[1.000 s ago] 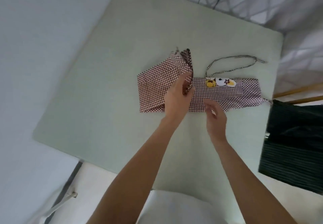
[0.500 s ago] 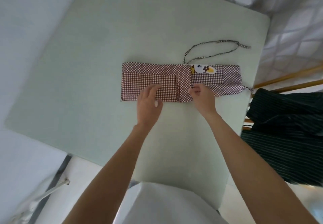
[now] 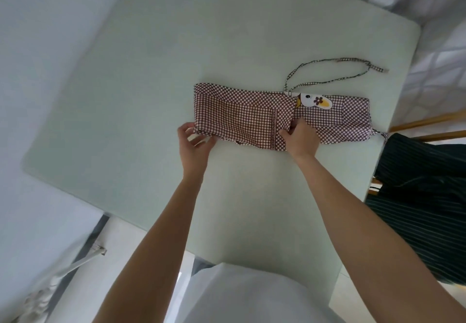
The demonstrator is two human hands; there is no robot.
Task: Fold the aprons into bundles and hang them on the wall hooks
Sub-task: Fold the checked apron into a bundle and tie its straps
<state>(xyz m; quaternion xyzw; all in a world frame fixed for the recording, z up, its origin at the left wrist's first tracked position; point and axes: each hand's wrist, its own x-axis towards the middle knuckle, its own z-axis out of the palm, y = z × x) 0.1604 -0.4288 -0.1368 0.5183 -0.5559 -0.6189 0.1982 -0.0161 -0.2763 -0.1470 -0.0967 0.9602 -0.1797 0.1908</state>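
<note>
Shifted since 0.5 s ago: left hand (image 3: 194, 143) off the flap, now pinching the checked apron (image 3: 277, 117)'s left near corner; right hand (image 3: 300, 138) gripping mid-fold. On the counter (image 3: 151, 70), probably ready for another fold.

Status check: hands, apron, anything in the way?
Left hand pinches checked apron's near-left corner. Right hand grips its near edge at mid-length. Apron a long folded strip, flat on table; neck strap loose beyond. Nothing in the way.

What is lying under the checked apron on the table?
The checked apron lies flat on the pale green table. Left-hand fingers reach under its near-left corner. Anything else beneath the cloth is covered.
</note>
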